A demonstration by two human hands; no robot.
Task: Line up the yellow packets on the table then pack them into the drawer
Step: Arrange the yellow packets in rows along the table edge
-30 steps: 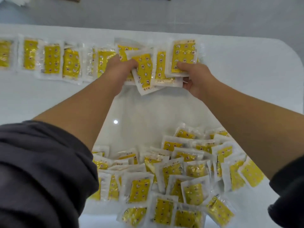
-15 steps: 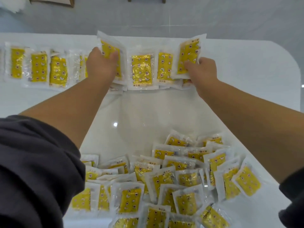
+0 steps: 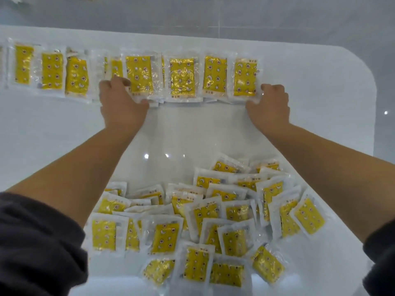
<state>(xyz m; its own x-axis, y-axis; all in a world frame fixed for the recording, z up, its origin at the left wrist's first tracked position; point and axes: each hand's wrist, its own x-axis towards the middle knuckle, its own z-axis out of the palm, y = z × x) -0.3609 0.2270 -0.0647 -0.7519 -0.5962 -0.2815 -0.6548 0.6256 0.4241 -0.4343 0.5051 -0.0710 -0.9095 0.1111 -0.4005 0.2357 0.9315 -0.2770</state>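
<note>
A row of yellow packets (image 3: 181, 76) in clear wrappers lies side by side along the far side of the white table (image 3: 192, 129). My left hand (image 3: 121, 101) rests on the row's middle, fingers on top of one packet (image 3: 139, 75) and thumb at its lower edge. My right hand (image 3: 270, 103) pinches the lower right corner of the rightmost packet (image 3: 244, 76), which lies flat. A loose, overlapping pile of yellow packets (image 3: 213, 218) sits near the front edge between my forearms. No drawer is in view.
The table's rounded far right corner (image 3: 363, 67) and right edge are close to my right hand. Grey floor (image 3: 213, 13) lies beyond the far edge. Bare white tabletop separates the row from the pile.
The packets I held up at the row's right end have been laid flat and spread side by side. Both hands dropped to the row's lower edge and moved apart.
</note>
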